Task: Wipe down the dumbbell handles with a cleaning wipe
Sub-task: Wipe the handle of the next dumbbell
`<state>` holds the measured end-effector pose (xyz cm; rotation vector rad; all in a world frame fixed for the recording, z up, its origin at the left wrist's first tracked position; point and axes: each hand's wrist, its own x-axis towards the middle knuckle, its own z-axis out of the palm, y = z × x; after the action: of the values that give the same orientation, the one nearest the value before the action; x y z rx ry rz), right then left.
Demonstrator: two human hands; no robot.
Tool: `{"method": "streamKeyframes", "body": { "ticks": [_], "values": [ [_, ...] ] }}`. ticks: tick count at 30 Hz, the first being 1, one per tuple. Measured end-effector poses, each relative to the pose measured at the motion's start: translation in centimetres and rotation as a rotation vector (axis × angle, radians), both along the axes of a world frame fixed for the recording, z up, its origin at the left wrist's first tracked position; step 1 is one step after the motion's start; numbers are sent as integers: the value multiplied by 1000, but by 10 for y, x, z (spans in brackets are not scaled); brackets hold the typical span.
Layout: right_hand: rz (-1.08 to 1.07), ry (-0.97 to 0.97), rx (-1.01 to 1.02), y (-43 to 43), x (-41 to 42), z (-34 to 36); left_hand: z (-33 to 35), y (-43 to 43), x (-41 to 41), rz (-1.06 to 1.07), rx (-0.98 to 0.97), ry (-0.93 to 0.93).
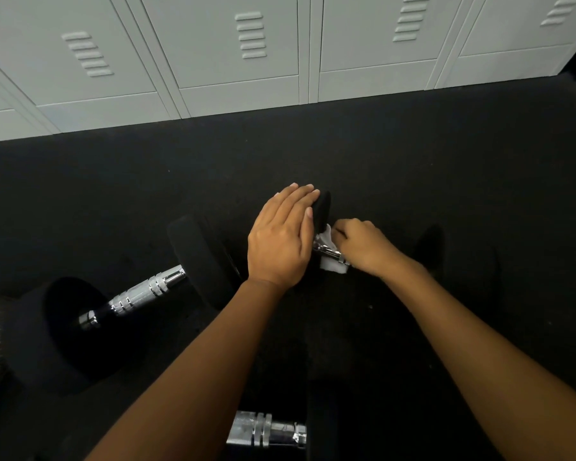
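White wipe (330,259) is wrapped on the chrome handle (325,249) of the middle dumbbell on the black floor (413,154), your right hand (363,246) pinched shut around it, your left hand (281,241) flat, fingers together, on its black weight head (323,207).

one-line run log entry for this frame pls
left hand: steadies weight plate | right hand: wipe on dumbbell handle | phase: wiping
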<state>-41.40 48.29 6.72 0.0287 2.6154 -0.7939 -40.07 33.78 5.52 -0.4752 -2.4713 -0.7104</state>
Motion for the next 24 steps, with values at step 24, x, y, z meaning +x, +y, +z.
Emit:
{"method": "streamKeyframes", "body": {
  "ticks": [24],
  "values": [
    [123, 762, 216, -15, 45, -35, -2, -1, 1, -8, 2, -5]
  ]
}}
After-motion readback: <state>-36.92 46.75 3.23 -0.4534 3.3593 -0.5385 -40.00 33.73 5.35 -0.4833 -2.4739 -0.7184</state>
